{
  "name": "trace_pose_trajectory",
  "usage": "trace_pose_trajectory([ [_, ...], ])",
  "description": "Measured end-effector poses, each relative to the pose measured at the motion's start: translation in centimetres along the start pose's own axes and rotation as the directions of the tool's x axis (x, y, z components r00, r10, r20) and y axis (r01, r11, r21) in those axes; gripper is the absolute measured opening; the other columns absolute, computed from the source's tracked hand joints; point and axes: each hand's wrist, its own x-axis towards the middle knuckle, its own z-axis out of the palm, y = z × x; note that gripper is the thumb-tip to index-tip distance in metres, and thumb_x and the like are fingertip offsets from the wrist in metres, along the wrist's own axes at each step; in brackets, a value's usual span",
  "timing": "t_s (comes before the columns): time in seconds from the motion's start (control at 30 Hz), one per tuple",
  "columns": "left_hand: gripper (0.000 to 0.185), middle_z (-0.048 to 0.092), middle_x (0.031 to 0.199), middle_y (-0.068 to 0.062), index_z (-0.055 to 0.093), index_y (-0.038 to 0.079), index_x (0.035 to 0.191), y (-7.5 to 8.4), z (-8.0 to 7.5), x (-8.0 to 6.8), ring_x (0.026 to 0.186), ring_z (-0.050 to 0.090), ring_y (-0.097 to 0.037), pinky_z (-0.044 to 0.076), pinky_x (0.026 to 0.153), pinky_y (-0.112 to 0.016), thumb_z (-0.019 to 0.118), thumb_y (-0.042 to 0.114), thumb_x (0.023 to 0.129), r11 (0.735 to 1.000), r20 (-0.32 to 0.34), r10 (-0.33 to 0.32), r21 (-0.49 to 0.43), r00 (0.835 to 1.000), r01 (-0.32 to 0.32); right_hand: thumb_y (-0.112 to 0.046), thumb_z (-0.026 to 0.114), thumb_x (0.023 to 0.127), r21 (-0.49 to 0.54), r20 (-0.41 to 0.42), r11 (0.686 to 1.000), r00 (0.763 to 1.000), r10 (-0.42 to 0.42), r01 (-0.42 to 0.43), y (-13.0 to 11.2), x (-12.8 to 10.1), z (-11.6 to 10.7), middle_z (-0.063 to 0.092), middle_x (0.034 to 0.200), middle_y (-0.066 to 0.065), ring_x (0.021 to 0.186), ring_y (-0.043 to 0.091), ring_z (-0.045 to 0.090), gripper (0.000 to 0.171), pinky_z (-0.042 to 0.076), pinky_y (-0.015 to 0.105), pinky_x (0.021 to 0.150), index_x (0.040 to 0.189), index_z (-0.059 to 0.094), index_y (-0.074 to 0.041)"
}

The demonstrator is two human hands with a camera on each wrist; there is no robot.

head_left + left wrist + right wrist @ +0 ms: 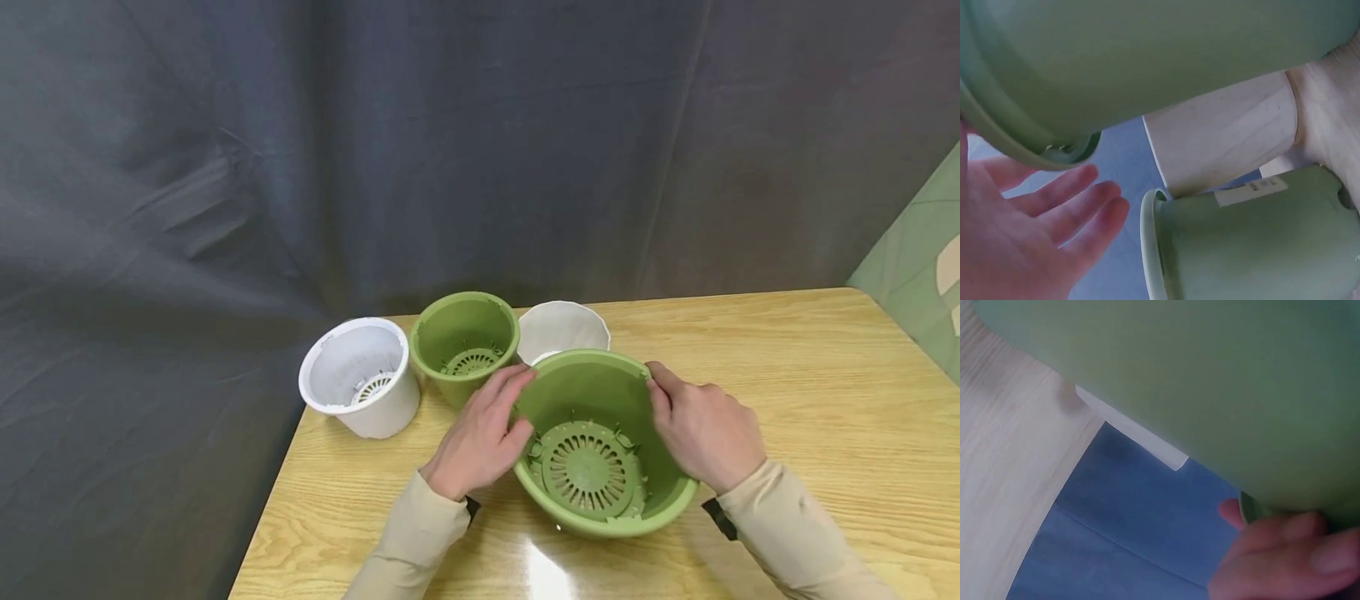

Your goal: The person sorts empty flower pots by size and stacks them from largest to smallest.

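Note:
A large green flowerpot (pixel 596 387) is tilted, its mouth toward me and its slotted round bottom showing, with small crumbs inside. My right hand (pixel 708 429) grips its right rim, thumb inside and fingers curled around the edge. At the left rim is my left hand (pixel 483 437), its fingers loosely extended and spread; the left wrist view shows them (pixel 1079 212) beside the rim, not wrapped around it. Just behind the left hand stands a smaller green flowerpot (pixel 465 321), which has a white label (pixel 1250 190) on its outer wall.
A white flowerpot (pixel 360 367) with a slotted bottom stands at the table's left edge. Partly hidden behind the large pot is a white pot with an angular rim (pixel 562 325). Wooden tabletop (pixel 810 375) extends to the right, and a dark curtain (pixel 510 150) hangs behind.

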Motion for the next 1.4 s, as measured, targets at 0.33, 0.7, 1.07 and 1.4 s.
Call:
trace_pose_trajectory([
  [0.33, 0.042, 0.057, 0.124, -0.008, 0.057, 0.007, 0.130, -2.2, -2.3, 0.6, 0.097, 0.058, -0.020, 0.053, 0.080, -0.032, 0.054, 0.008, 0.088, 0.976, -0.352, -0.217, -0.104, 0.911, 0.192, -0.035, 0.032, 0.103, -0.003, -0.011, 1.000, 1.000, 0.008, -0.009, -0.3, 0.0, 0.3, 0.057, 0.058, 0.019, 0.042, 0.019, 0.048, 0.049, 0.034, 0.032, 0.031, 0.139, 0.052, -0.008],
  [0.7, 0.053, 0.037, 0.138, -0.016, 0.044, 0.006, 0.140, -7.2, -4.1, 0.9, 0.073, 0.056, -0.027, 0.051, 0.062, -0.040, 0.051, 0.019, 0.089, 0.877, -0.481, -0.470, -0.155, 0.740, 0.456, -0.035, 0.032, 0.104, 0.003, 0.002, 1.000, 1.000, 0.020, -0.020, -0.6, 0.1, 0.4, 0.061, 0.064, 0.022, 0.045, 0.021, 0.052, 0.049, 0.037, 0.034, 0.033, 0.139, 0.051, -0.007],
  [1.07, 0.052, 0.040, 0.140, -0.018, 0.046, 0.003, 0.139, -8.6, -4.3, 0.8, 0.110, 0.052, -0.038, 0.048, 0.090, -0.051, 0.051, 0.023, 0.091, 0.867, -0.464, -0.476, -0.106, 0.747, 0.486, -0.034, 0.033, 0.103, 0.003, -0.018, 1.000, 1.000, 0.018, -0.018, -0.6, 0.2, 0.5, 0.064, 0.072, 0.027, 0.048, 0.025, 0.056, 0.048, 0.038, 0.036, 0.033, 0.137, 0.053, -0.006],
  [1.4, 0.047, 0.044, 0.133, -0.029, 0.055, -0.003, 0.127, -11.2, -5.3, -1.4, 0.122, 0.036, -0.045, 0.028, 0.095, -0.061, 0.054, 0.021, 0.087, 0.814, -0.575, -0.482, -0.014, 0.662, 0.580, -0.033, 0.034, 0.103, 0.004, -0.029, 1.000, 1.000, 0.003, -0.003, -0.6, 0.0, 0.6, 0.064, 0.075, 0.028, 0.050, 0.028, 0.058, 0.047, 0.038, 0.038, 0.034, 0.136, 0.054, -0.006],
])
